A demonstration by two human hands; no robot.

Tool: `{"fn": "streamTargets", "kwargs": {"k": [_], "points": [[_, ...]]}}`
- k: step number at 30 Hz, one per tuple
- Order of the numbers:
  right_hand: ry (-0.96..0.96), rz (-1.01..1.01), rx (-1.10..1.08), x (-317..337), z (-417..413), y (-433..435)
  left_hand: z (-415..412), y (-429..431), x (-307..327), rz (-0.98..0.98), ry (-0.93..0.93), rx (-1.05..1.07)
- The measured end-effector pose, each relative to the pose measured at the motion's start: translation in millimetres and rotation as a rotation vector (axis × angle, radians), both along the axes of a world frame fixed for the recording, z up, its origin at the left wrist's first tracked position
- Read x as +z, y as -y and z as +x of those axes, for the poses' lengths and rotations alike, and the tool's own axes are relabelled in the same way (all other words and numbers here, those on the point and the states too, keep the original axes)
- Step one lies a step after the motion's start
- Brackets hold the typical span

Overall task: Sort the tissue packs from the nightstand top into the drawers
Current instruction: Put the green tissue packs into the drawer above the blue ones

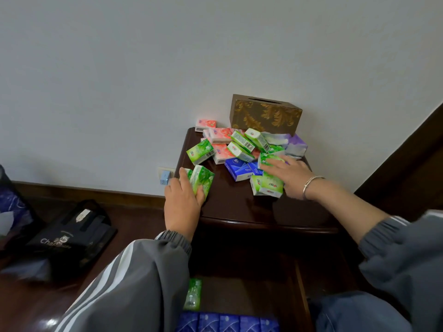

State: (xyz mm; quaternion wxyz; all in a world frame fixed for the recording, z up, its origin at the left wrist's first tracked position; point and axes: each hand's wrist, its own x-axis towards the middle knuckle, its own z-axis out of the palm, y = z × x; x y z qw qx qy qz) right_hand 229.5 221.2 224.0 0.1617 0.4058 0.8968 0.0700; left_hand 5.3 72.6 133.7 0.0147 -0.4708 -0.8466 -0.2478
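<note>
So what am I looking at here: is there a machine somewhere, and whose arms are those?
No machine: a person wears one camera on the head, looking down at their own arms. The left hand grips a green pack of tissues at the near left of the dark nightstand. The right hand rests with straight fingers on other green packs in the heap. Pink packs, a blue pack and a purple pack are mixed in, with a brown tissue box behind. Below, an open drawer already holds a row of blue packs.
</note>
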Motion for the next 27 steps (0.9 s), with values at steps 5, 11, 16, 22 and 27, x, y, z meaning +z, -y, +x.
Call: {"fn": "streamTargets", "kwargs": {"k": [5,11,16,22,27], "points": [[0.15,0.147,0.299,-9,-6,-8,1,0,1,0.023,-0.01,-0.006],[-0.111,0.211,0.071,2,5,-24,0,-1,-1,0.018,-0.028,-0.005],[-0.035,0.093,0.029,-14,-15,-15,0,-1,-2,0.052,-0.004,-0.011],[-0.11,-0.005,-0.074,-15,-22,-8,0,0,-2,0.06,-0.009,-0.018],[-0.149,0.076,-0.099,-26,-27,-3,-1,-2,-3,0.073,-0.027,-0.024]]}}
